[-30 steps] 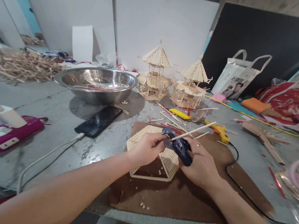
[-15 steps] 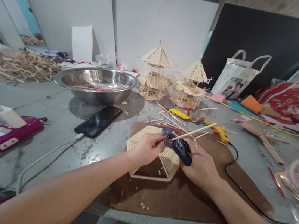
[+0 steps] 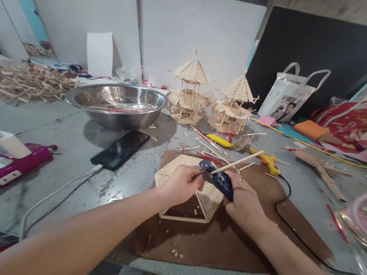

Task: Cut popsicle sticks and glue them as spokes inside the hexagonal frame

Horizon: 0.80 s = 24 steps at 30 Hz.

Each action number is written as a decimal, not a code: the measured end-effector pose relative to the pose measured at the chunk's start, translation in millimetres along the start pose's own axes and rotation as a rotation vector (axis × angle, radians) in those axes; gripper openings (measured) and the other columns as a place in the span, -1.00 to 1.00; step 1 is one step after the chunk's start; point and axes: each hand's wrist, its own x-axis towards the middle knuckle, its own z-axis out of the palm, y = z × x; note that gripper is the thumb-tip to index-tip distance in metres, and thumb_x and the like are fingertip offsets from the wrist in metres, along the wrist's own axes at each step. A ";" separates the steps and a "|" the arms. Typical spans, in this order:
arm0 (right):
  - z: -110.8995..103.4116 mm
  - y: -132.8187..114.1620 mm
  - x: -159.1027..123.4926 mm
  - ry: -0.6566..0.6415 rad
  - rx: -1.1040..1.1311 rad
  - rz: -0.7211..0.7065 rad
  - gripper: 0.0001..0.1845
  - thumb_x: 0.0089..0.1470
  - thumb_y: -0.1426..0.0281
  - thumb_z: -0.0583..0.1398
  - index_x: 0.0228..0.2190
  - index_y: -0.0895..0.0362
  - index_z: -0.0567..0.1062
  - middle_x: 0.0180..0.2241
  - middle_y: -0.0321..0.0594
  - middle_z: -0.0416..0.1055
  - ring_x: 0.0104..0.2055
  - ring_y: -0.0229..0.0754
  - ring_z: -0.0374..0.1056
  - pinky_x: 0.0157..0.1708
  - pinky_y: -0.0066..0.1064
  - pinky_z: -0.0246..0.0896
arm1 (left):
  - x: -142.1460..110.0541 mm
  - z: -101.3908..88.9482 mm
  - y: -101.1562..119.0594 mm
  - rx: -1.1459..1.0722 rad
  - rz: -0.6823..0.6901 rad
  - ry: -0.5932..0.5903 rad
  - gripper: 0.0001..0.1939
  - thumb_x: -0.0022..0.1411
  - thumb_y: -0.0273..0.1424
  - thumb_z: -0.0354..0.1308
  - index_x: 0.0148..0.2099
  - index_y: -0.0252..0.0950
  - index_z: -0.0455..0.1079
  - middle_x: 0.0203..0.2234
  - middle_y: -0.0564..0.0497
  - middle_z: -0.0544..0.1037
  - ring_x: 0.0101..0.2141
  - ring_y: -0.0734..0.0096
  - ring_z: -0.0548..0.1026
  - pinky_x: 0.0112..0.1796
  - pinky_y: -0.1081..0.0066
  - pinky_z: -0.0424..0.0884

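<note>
My right hand (image 3: 245, 196) is closed around a dark blue hand cutter (image 3: 221, 180) with a grey metal jaw. A thin pale wooden stick (image 3: 240, 162) slants up to the right out of the jaw. My left hand (image 3: 181, 184) is closed in a pinch beside the cutter's head, at the stick's lower end; its fingertips partly hide what they grip. Below both hands lies a hexagonal frame (image 3: 171, 168) of pale sticks, with several panels filled by sticks laid side by side and an open section at the front. Under it is a brown mat (image 3: 214, 249).
Two stick-built pavilions (image 3: 190, 92) stand at the back, near a steel basin (image 3: 117, 117). A phone (image 3: 121, 148) and a purple power strip (image 3: 8, 165) lie left. A yellow glue gun (image 3: 268, 161), its black cord, and a yellow knife (image 3: 219, 140) lie beyond my hands.
The cutter has turned slightly in my right hand, and its handles look closer together. The stick and my left hand have barely moved.
</note>
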 end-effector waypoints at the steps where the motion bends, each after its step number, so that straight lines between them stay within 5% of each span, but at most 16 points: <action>1: -0.3 -0.2 0.2 -0.009 0.012 0.002 -0.51 -0.23 0.50 0.04 -0.14 0.23 0.21 -0.20 -0.07 0.30 -0.19 -0.13 0.21 -0.17 -0.32 0.10 | -0.1 0.3 -0.2 -0.010 0.000 0.000 -0.73 0.08 -0.41 -0.15 -0.61 -0.35 0.18 -0.75 0.15 0.19 -0.67 0.65 0.14 -0.61 0.59 0.05; 24: -11.5 -3.8 1.5 -0.183 -0.098 0.131 -0.59 -0.22 0.41 0.04 -0.22 0.16 0.26 -0.34 -0.14 0.39 -0.32 -0.14 0.30 -0.34 -0.40 0.09 | 0.1 0.5 6.8 0.037 -0.007 0.023 -0.75 0.10 -0.40 -0.15 -0.56 -0.34 0.21 -0.72 0.15 0.20 -0.65 0.63 0.16 -0.61 0.60 0.08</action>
